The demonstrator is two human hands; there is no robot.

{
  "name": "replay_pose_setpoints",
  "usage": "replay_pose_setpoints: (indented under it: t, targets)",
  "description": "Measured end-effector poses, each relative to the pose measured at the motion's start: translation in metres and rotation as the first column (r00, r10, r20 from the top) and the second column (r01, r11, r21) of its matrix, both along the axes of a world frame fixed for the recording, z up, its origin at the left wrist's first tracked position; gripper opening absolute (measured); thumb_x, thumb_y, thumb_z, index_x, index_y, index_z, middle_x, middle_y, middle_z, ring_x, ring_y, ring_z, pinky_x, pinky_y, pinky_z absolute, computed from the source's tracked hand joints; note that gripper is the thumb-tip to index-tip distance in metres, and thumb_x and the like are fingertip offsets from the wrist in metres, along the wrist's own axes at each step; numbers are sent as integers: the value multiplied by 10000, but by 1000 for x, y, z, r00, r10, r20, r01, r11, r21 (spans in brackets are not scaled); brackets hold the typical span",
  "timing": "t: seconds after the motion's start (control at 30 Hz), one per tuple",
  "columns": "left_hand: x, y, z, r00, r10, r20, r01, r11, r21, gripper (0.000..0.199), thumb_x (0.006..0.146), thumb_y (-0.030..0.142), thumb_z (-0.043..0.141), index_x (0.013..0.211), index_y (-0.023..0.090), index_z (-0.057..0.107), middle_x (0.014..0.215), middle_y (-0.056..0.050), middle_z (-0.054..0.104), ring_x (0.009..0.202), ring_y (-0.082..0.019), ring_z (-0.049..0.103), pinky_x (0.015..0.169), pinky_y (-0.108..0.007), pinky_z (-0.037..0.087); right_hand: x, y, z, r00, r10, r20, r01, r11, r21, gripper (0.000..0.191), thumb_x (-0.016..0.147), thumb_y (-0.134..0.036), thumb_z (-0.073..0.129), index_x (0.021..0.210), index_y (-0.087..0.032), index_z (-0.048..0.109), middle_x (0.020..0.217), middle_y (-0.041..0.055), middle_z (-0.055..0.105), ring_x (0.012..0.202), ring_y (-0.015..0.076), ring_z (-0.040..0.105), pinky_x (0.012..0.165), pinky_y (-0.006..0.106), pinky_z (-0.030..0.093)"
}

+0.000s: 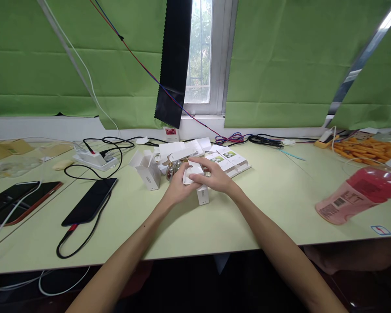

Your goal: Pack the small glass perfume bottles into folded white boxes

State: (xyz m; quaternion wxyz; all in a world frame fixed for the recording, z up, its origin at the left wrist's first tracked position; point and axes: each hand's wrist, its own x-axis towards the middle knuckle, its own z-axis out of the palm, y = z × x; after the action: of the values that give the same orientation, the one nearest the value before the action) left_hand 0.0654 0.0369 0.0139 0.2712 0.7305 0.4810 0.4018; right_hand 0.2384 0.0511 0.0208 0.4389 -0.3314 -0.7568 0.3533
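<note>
My left hand (179, 184) and my right hand (214, 174) are closed around a small white cardboard box (192, 171) above the middle of the table. Part of the box is hidden by my fingers. Just below them a white box end (202, 195) with small print shows; I cannot tell whether it belongs to the same box. Left of my hands an opened white box (148, 171) stands upright with its flaps raised. Small glass-like jars (172, 168) sit right behind my left hand, partly covered. Flat white boxes with green pictures (226, 158) lie behind my right hand.
A black phone (89, 202) on a cable and a power strip (96, 160) lie to the left, with more devices (22, 198) beyond. A pink-labelled bottle (355, 195) and a heap of orange pieces (361, 150) are on the right. Cables (263, 140) run along the back.
</note>
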Motion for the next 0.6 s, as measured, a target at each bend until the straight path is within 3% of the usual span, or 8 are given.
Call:
replay_pose_setpoints:
  t: [0.6]
  targets:
    - [1,-1,2,999,20,-40,-20,1000,17,559,756,496,662,1202,187,526,1263,-135,622,1166,-343,597,864,-409,544,0,2,-2,1000,3,7,-3,1000,12,570,840,-500,713,1371,-328,598,1475,29,556,1380,251,490,1130,444,417]
